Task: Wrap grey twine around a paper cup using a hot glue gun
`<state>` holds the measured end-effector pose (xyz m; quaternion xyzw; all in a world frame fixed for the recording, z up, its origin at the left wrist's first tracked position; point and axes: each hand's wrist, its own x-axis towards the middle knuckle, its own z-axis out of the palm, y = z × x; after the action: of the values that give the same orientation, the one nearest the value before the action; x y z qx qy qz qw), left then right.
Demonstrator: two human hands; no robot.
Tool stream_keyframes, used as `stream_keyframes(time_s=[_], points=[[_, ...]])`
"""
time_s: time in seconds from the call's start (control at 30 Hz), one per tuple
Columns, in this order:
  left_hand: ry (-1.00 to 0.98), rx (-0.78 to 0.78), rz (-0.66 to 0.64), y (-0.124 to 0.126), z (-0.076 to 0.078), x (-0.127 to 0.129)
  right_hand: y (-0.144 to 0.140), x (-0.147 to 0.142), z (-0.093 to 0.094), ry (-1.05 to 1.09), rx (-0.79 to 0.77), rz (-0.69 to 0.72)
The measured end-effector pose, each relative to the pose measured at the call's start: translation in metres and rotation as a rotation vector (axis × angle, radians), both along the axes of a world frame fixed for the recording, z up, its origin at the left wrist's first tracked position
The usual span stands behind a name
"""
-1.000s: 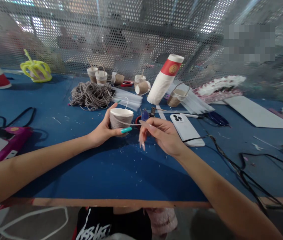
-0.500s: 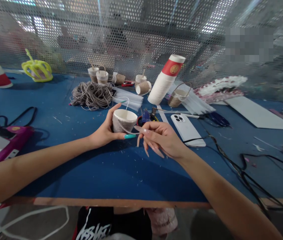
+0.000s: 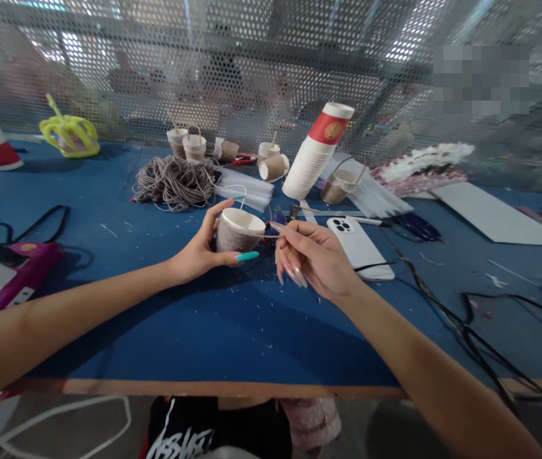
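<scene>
A white paper cup, its side wrapped in grey cord, is gripped by my left hand with thumb in front and fingers round the far side. The cup tilts slightly to the right. From its right side a short stretch of grey cord runs to my right hand, whose thumb and index finger pinch it taut; the other fingers curl loosely below. A thin white strand loops up above the cup's back rim. Behind the cup lies a tangled heap of grey cord.
A leaning stack of paper cups, a small basket and a white phone stand or lie to the right. Several small cord-wrapped cups line the back. A purple power strip lies left; black cables cross the right side.
My right hand has moved slightly up and right, pulling the cord from across the cup's front to its right side. The cup, in my left hand, has turned and shifted slightly right.
</scene>
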<state>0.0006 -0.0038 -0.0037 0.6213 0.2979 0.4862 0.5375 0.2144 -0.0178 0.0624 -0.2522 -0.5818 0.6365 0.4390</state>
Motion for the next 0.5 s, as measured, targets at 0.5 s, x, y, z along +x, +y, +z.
stream_keyframes(time_s=[0.5], points=[[-0.052, -0.047, -0.039, -0.002, 0.0003, -0.0001, 0.003, 0.0006, -0.0066, -0.094, 0.062, -0.079]])
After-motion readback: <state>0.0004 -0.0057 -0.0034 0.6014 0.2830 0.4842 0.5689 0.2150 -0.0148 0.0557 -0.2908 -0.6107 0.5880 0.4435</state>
